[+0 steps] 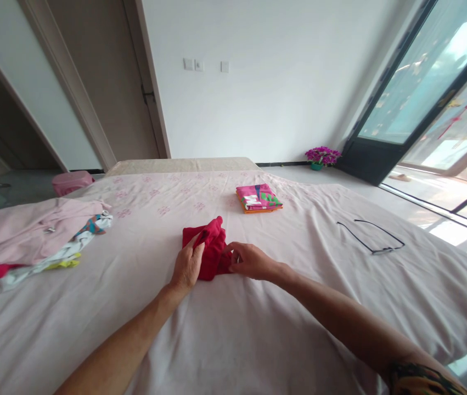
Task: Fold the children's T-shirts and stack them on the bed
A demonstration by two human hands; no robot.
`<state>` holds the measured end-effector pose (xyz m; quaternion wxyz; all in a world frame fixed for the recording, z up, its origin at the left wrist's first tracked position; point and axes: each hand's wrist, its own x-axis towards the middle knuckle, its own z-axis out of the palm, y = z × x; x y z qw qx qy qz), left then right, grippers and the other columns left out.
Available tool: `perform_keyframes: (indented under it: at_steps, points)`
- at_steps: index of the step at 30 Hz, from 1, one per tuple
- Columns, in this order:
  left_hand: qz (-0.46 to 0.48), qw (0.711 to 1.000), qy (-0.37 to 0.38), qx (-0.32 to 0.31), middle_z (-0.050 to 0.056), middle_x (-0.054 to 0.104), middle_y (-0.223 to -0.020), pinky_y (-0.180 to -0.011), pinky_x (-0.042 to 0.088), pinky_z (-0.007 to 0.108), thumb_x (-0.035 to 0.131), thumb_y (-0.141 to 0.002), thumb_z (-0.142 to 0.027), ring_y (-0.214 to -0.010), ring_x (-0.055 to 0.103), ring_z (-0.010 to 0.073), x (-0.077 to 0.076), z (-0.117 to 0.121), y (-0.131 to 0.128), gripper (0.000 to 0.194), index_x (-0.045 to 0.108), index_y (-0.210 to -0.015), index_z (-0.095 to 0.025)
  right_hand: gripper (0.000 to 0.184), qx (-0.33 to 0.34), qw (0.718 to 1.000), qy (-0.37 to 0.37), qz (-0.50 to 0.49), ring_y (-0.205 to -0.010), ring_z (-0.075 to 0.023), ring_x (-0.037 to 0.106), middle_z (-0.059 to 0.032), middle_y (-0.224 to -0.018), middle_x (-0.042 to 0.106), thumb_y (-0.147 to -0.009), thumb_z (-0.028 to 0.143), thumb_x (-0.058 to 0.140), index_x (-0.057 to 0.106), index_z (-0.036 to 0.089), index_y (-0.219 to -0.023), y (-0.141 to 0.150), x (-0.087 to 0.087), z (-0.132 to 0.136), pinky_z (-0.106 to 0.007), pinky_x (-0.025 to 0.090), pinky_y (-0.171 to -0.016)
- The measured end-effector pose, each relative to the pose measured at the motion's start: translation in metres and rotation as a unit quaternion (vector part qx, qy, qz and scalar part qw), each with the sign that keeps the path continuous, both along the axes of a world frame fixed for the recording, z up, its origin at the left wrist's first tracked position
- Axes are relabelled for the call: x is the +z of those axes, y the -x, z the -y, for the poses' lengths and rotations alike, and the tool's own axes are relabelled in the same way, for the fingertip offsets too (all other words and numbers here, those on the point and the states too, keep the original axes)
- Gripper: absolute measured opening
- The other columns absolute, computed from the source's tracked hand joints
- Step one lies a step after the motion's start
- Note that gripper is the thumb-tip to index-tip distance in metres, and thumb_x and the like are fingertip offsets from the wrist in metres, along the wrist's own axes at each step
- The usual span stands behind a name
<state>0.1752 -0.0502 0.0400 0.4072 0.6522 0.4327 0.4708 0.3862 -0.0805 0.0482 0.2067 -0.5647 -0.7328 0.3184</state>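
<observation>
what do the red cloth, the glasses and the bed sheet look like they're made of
Red cloth: soft matt fabric, perhaps cotton knit, since it bends into rounded folds without shine.
Glasses: thin dark frame, metal or plastic; the look leaves it open.
Bed sheet: woven fabric, possibly cotton or a blend, judging by its loose, soft wrinkles.

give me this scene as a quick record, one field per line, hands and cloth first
left hand: grip closed on the red cloth
right hand: fingers at the cloth's right edge; a firm pinch can't be made out
red cloth: partly bunched, between the hands
surface: pale pink sheet, wrinkled
beyond the hands: folded stack, pink on top, orange beneath
far left: loose clothes pile
right side: glasses, arms unfolded
</observation>
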Motion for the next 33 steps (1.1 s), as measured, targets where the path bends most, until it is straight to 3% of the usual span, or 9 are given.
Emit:
perform_keyframes:
  at_steps: [3,6,10,13,18,21,25,28,33]
  points:
    - [0.008,1.0,0.023,0.016,0.002,0.073,-0.091,-0.085,0.048,0.028,0.053,-0.089,-0.036,-0.093,0.064,0.0228,0.0,0.0,0.001,0.029,0.072,-0.105,-0.021,0.036,-0.024,0.998,-0.048,0.021,-0.066,-0.0111,0.059,0.0038,-0.078,0.068,-0.075,0.012,0.058,0.065,0.023,-0.109,0.003,-0.004,-0.005,-0.022,0.039,-0.062]
    - [0.009,0.999,0.032,0.021,0.002,0.072,-0.09,-0.081,0.047,0.027,0.051,-0.09,-0.039,-0.087,0.063,0.0214,-0.002,0.0,0.002,0.032,0.071,-0.106,-0.02,0.035,-0.044,0.995,-0.074,0.059,-0.07,-0.0127,0.06,0.0022,-0.08,0.068,-0.076,0.01,0.054,0.064,0.022,-0.107,0.003,-0.006,-0.012,-0.023,0.039,-0.064]
    - [-0.001,0.999,0.034,0.018,0.003,0.071,-0.089,-0.079,0.046,0.027,0.047,-0.092,-0.043,-0.084,0.062,0.0208,-0.005,-0.002,0.003,0.036,0.07,-0.104,-0.019,0.037,-0.021,0.974,-0.151,0.167,-0.084,-0.017,0.06,-0.0043,-0.097,0.067,-0.074,0.005,0.052,0.064,0.022,-0.104,0.009,-0.002,-0.012,-0.024,0.039,-0.067]
    - [-0.001,1.0,0.024,0.018,0.003,0.071,-0.088,-0.081,0.045,0.027,0.048,-0.092,-0.044,-0.086,0.061,0.0211,-0.007,-0.004,0.004,0.035,0.071,-0.1,-0.019,0.036,0.029,0.959,-0.218,0.179,-0.095,-0.0194,0.057,-0.0068,-0.103,0.064,-0.077,0.003,0.048,0.063,0.021,-0.103,0.02,0.005,-0.004,-0.026,0.041,-0.074]
    - [0.006,0.999,0.032,0.026,0.002,0.07,-0.084,-0.08,0.045,0.027,0.05,-0.09,-0.043,-0.083,0.061,0.0211,-0.006,-0.006,0.004,0.033,0.071,-0.097,-0.02,0.045,0.172,0.953,-0.221,0.118,-0.1,-0.0187,0.057,-0.0048,-0.112,0.062,-0.074,0.005,0.051,0.059,0.022,-0.114,0.032,0.009,0.006,-0.027,0.045,-0.081]
    - [0.004,0.999,0.03,0.019,0.002,0.07,-0.083,-0.082,0.045,0.028,0.049,-0.091,-0.043,-0.085,0.061,0.0209,-0.005,-0.007,0.004,0.034,0.071,-0.097,-0.018,0.04,0.196,0.941,-0.234,0.146,-0.103,-0.0192,0.056,-0.0048,-0.116,0.061,-0.078,0.007,0.055,0.062,0.024,-0.113,0.034,0.004,0.005,-0.028,0.044,-0.081]
    - [0.008,0.999,0.036,0.027,0.002,0.071,-0.084,-0.082,0.046,0.029,0.049,-0.09,-0.046,-0.085,0.061,0.021,-0.003,-0.008,0.005,0.04,0.071,-0.099,-0.013,0.013,0.167,0.948,-0.225,0.148,-0.096,-0.0165,0.059,-0.0031,-0.105,0.065,-0.091,0.02,0.055,0.066,0.023,-0.097,0.037,0.0,0.0,-0.025,0.043,-0.079]
    - [0.02,0.999,0.028,0.01,0.005,0.073,-0.095,-0.088,0.046,0.03,0.047,-0.091,-0.048,-0.094,0.063,0.0229,0.0,-0.009,0.005,0.046,0.07,-0.107,-0.011,0.014,0.1,0.967,-0.185,0.146,-0.087,-0.0151,0.061,-0.0019,-0.095,0.068,-0.094,0.026,0.053,0.065,0.021,-0.09,0.041,0.0,-0.005,-0.024,0.042,-0.074]
    - [-0.006,1.0,0.005,-0.023,0.007,0.071,-0.116,-0.099,0.045,0.033,0.042,-0.095,-0.045,-0.11,0.063,0.0241,0.001,-0.007,0.005,0.046,0.065,-0.123,-0.015,0.014,0.016,0.979,-0.095,0.179,-0.078,-0.0169,0.064,-0.0012,-0.088,0.071,-0.089,0.03,0.055,0.068,0.022,-0.088,0.048,0.0,-0.021,-0.025,0.039,-0.065]
